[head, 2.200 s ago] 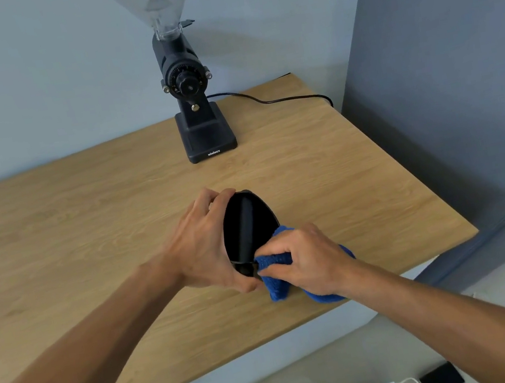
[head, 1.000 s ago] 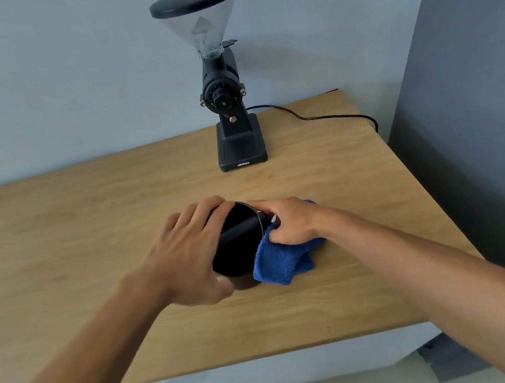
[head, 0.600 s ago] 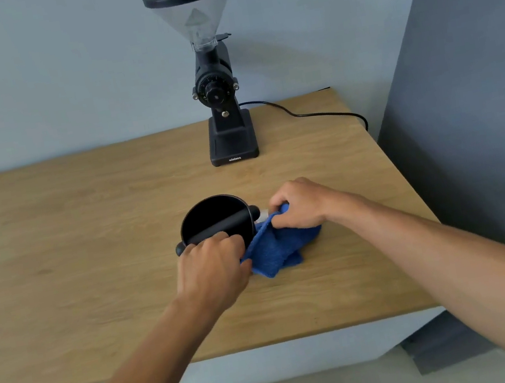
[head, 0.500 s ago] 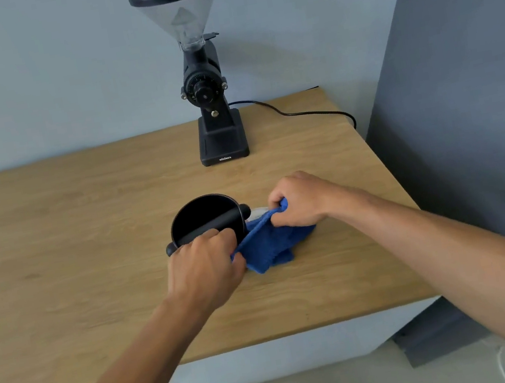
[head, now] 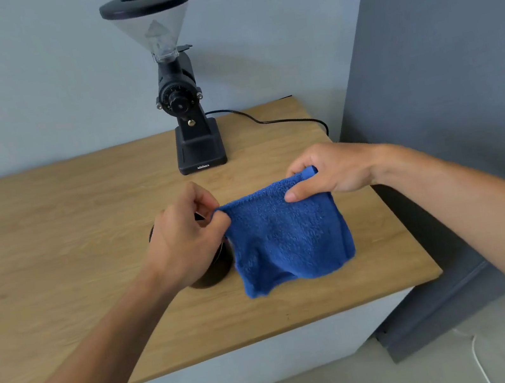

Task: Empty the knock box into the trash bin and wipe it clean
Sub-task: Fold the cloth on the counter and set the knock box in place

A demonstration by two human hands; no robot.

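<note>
Blue terry cloth hangs spread between my hands: left hand and right hand each pinch a top corner. Just beyond and under my left hand the black knock box stands upright on the wooden table; wiping looks done, I judge. Farther off, the grinder label is unreadable.

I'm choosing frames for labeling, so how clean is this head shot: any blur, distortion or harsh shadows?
Head view: soft, even light, only a faint shadow of the coffee grinder on the wall; wide-angle bending bows the table edge; blue cloth and both hands, left hand and right hand, look sharp; the knock box is mostly hidden.
</note>
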